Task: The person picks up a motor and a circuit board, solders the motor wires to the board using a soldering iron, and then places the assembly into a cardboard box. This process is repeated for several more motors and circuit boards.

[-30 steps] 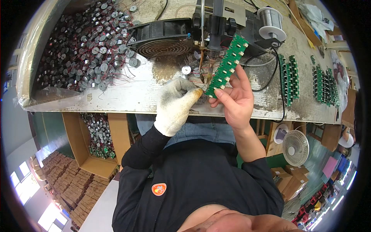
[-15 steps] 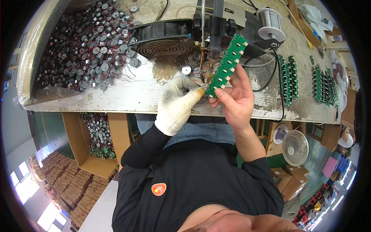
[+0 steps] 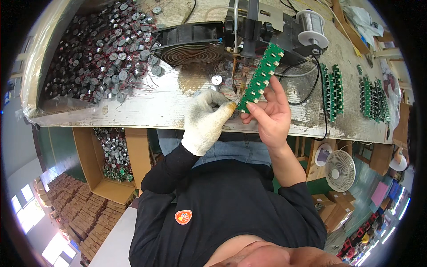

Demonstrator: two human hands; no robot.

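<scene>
- The green circuit board (image 3: 260, 78) is in my bare right grip (image 3: 272, 118), clamped between thumb and fingers at its near end, its far end slanting away to the right.
- Almost nothing has changed in the last second: both grips stay at that near end, so I judge the work has not left this spot.
- The board looks long and narrow, with pale connectors along its right edge and small dark parts beside them.
- My gloved left grip (image 3: 207, 118) is pinched together just beside the near end; what its fingertips hold, I cannot tell.
- The soldering iron (image 3: 249, 40) stands just beyond both grips, over the desk (image 3: 155, 111).
- Small round motors (image 3: 111, 62) lie heaped well left of my left grip; other green boards (image 3: 334, 84) lie right of my right grip.
</scene>
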